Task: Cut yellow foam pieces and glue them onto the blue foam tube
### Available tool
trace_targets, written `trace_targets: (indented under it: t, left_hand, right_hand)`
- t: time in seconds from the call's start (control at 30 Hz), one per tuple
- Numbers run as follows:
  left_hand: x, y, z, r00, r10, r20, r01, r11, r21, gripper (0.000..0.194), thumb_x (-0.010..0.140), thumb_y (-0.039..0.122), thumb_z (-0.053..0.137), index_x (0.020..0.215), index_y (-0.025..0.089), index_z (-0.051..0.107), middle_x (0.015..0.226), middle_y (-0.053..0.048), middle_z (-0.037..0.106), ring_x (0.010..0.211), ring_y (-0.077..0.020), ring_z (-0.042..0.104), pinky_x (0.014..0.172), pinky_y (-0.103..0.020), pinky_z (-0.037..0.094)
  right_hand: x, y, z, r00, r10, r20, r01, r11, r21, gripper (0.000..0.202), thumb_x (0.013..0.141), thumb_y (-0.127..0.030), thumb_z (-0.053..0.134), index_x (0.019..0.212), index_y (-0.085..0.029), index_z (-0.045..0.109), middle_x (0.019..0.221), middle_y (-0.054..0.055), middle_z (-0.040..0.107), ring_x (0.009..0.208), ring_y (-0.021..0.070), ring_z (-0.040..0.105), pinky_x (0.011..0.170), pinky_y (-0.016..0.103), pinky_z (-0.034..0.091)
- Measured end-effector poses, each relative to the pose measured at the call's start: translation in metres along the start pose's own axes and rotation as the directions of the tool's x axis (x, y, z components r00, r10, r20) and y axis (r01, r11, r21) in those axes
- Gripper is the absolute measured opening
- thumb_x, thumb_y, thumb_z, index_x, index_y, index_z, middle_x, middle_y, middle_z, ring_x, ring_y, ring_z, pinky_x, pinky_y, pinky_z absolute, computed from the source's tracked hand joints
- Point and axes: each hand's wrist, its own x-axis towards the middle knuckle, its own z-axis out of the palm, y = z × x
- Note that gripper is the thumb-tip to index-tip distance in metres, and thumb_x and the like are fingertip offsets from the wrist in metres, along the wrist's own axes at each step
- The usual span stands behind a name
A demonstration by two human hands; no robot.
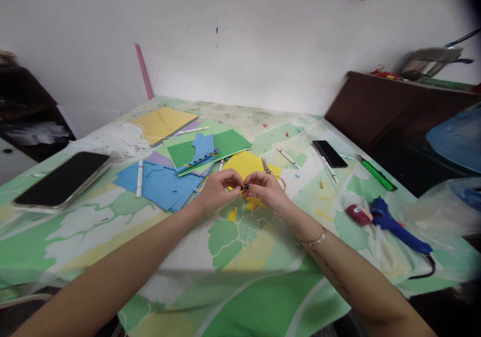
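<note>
Dark bit between hands (bag rightward)

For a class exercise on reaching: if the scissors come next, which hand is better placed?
Probably the right hand: the scissors lie just beyond it, while the left hand is farther off. Both hands' fingers close around a small dark piece, so the right would need freeing first.
</note>
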Motion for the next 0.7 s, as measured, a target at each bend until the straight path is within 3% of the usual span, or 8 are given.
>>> trace_targets:
  t: [0.47,0.7]
  left_hand:
    - [0.0018,-0.0049,-0.0049,0.987,-0.158,0.033,0.161,0.976,-0.148,0.011,0.07,0.025,0.065,0.075,0.016,0.061,0.07,-0.001,0.06,0.066,-0.0156,0.06,0.064,-0.03,0.05]
    - [0.0007,-0.0066,-0.0042,0.988,-0.152,0.025,0.154,0.981,-0.121,0.014,0.067,0.023,0.069,0.074,0.016,0.06,0.073,-0.001,0.059,0.07,-0.0156,0.059,0.067,-0.03,0.051]
  right_hand:
    - [-0.0001,0.001,-0.0006,0.998,-0.053,0.015,0.054,0.997,-0.062,0.015,0.061,-0.017,0.071,0.072,-0.016,0.061,0.065,-0.002,0.065,0.057,0.0102,0.061,0.061,0.025,0.05]
    - [-0.0011,-0.0002,0.0022,0.992,-0.126,0.012,0.126,0.978,-0.168,0.014,0.064,-0.019,0.071,0.073,-0.017,0.06,0.069,-0.003,0.064,0.061,0.0109,0.062,0.064,0.026,0.05]
